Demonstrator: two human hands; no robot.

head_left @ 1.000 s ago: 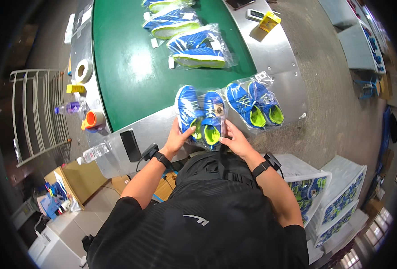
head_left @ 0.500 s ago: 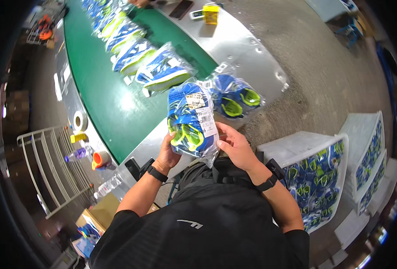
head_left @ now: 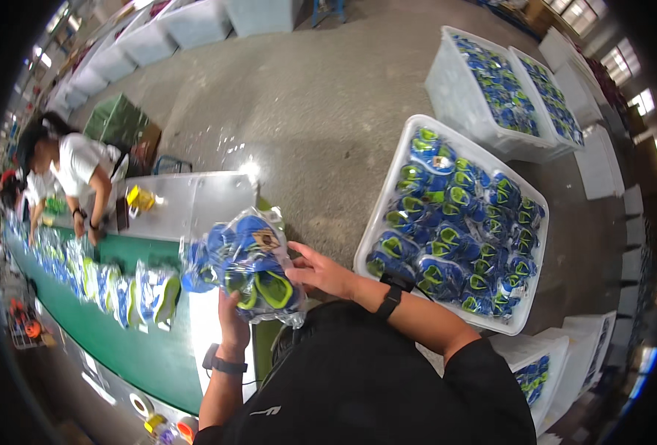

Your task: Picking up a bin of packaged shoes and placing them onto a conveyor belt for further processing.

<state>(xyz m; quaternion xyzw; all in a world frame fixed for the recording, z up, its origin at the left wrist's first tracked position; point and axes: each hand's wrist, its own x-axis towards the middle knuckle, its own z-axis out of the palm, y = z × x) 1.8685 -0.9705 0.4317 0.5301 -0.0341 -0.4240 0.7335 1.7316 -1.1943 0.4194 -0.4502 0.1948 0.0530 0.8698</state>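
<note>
A pair of blue shoes [head_left: 258,236] with lime-green linings sits in a clear plastic bag between my two hands. My left hand [head_left: 233,319] grips the bag's lower left side, fingers partly hidden behind it. On the opposite side, my right hand [head_left: 322,271] has its thumb and fingers against the bag's edge. Just behind, partly covered, another bagged blue pair [head_left: 201,259] lies at the table's end. To my right stands a white bin [head_left: 386,185] filled with rows of similar bagged shoes [head_left: 454,237].
Bagged shoes [head_left: 121,289] line the green table [head_left: 106,334], with a person [head_left: 84,170] in white working at its far end. A yellow box [head_left: 140,198] stands on the metal side surface. More filled bins [head_left: 454,89] stand at the far right.
My view and body have turned right, bringing the filled bin into the middle right. The bagged shoes stay in both hands and now tilt, with the label facing me less.
</note>
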